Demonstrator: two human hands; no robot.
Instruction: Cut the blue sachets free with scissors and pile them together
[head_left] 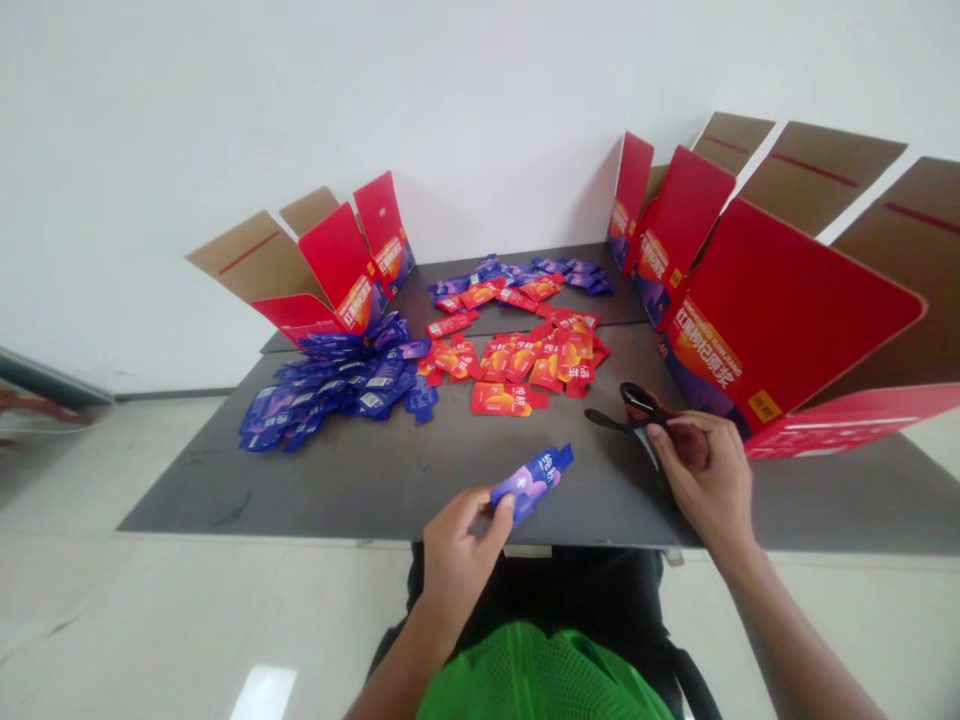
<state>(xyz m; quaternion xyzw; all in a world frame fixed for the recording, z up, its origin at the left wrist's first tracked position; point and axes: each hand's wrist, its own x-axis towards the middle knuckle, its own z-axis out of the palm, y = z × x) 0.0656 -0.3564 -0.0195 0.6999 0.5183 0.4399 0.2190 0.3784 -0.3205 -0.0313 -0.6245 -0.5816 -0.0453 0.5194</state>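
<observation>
Pinched between the thumb and fingers of my left hand (463,545) is a purple sachet (531,482), tilted up to the right above the table's front edge. My right hand (709,470) is closed around black-handled scissors (643,405), whose finger loops point away from me; the blades are largely hidden by the hand. Beyond the held sachet lies a single red sachet (504,399), flat on the table. Behind it spreads a group of red sachets (525,355). A large heap of purple sachets (337,385) lies to the left.
Open red cartons (787,310) stand along the right side, flaps raised. Another open red carton (319,260) is at the back left. More purple sachets (577,272) lie at the rear of the grey table (300,500), near the white wall (480,110).
</observation>
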